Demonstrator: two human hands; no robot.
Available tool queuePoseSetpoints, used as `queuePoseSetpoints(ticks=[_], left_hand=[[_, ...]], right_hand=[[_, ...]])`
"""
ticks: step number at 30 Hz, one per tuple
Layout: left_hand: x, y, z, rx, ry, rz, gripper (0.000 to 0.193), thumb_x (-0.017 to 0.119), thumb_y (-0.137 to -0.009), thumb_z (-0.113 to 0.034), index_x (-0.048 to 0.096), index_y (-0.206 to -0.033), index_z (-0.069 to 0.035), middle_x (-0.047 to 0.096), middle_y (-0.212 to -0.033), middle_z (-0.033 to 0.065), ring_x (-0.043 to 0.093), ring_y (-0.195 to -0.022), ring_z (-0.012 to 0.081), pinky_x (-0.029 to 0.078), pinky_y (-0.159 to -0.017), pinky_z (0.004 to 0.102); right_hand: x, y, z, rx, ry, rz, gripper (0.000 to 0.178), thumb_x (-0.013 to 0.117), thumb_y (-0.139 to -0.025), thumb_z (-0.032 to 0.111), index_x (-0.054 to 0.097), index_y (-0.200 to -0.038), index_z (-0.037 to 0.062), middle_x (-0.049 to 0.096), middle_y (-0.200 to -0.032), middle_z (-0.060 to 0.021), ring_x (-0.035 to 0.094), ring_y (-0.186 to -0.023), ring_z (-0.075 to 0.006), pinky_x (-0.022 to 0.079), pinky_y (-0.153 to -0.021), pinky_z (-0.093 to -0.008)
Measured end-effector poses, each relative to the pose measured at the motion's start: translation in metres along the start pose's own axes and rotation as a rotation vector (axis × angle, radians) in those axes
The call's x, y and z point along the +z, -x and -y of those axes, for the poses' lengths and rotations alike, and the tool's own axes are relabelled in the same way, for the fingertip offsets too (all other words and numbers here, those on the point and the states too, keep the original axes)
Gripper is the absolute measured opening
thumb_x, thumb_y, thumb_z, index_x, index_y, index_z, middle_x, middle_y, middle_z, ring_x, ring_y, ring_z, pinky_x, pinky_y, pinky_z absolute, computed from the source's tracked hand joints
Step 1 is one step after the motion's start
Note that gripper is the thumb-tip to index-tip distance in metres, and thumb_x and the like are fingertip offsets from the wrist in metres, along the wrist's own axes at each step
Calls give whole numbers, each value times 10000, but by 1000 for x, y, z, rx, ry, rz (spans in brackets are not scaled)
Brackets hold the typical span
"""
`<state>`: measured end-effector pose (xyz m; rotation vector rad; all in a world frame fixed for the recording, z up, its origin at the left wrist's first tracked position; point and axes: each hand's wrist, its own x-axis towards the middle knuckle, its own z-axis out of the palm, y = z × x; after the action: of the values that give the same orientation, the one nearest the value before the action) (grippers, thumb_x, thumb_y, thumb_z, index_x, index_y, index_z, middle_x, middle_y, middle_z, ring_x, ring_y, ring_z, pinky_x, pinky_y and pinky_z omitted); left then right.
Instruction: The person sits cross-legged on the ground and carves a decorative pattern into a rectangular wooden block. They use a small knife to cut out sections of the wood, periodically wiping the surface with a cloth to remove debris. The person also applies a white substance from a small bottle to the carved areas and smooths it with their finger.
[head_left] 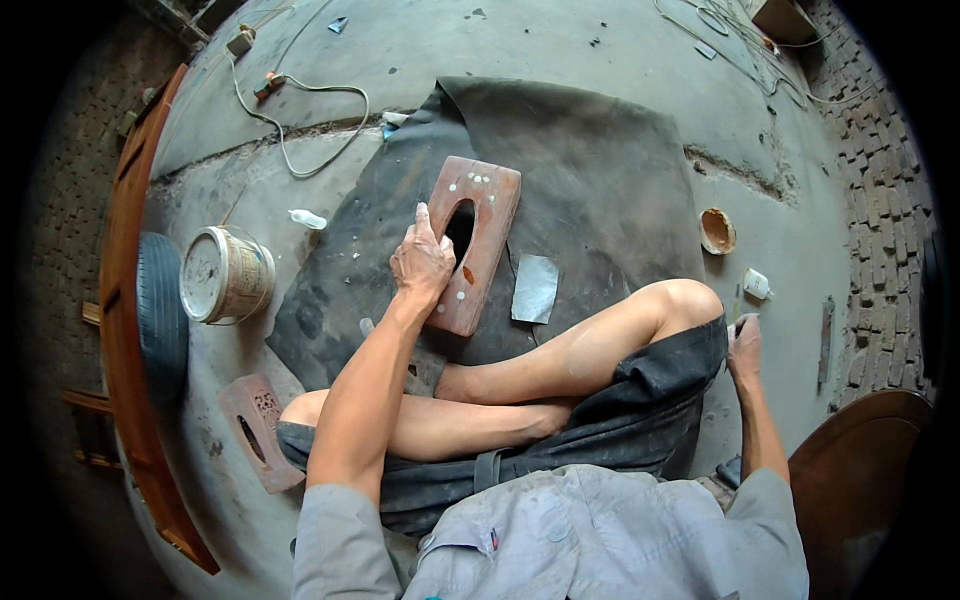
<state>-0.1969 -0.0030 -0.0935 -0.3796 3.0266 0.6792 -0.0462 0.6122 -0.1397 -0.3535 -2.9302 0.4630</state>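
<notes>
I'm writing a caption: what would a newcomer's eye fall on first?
The reddish-brown box with an oval opening draws the eye first, over the dark mat, the left hand on its left edge. Next comes the pale lidded bucket at left, beside the tire.

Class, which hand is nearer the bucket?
Left. The left hand is on the reddish box, right of the bucket; the right hand is farther right, past the knee.

Cool, diffuse light falls across the floor [560,45] before me, its shadows soft; the left wall [75,190] lies dim. Fisheye distortion bows the plank [119,290] near the black rim; the left hand [422,264] is crisp.
</notes>
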Motion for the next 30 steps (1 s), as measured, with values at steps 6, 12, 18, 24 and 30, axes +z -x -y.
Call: queuePoseSetpoints(ticks=[6,12,18,24,30], left_hand=[[-39,16,9,-73,-92,140,838,688,-869,-215,375,-1627,-44,715,-1220,261,707,-1100,468,547,-973,559],[-13,3,36,311,-29,-167,849,692,-901,-234,333,-1650,-56,502,-1525,265,541,-1372,427,508,-1073,520],[-14,7,30,501,111,-228,568,693,-915,-135,656,-1476,-213,399,-1633,274,477,-1457,455,453,-1171,500],[-12,5,33,535,34,-236,552,687,-900,-153,704,-1439,-271,374,-1664,271,409,-1521,442,481,-1108,509],[-12,4,33,542,26,-236,551,678,-904,-168,697,-1446,-268,402,-1655,254,411,-1527,413,504,-1072,493]], right_hand=[[-90,-90,151,-70,-101,-180,248,571,-1019,127,487,-1233,35,621,-888,-288,647,-713,-465,487,-669,-575],[-1,-93,339,-477,-405,17,518,550,-1018,63,478,-1526,139,675,-936,-247,673,-749,-434,539,-688,-523],[70,-40,435,-477,-227,243,599,591,-1035,111,492,-1606,264,617,-898,-183,672,-701,-412,566,-664,-522],[69,-34,452,-442,-127,278,563,583,-1036,68,534,-1577,217,600,-876,-162,638,-705,-385,541,-678,-488],[70,-43,452,-467,-37,311,572,580,-1029,114,512,-1585,231,660,-958,-182,702,-785,-413,585,-715,-506]])
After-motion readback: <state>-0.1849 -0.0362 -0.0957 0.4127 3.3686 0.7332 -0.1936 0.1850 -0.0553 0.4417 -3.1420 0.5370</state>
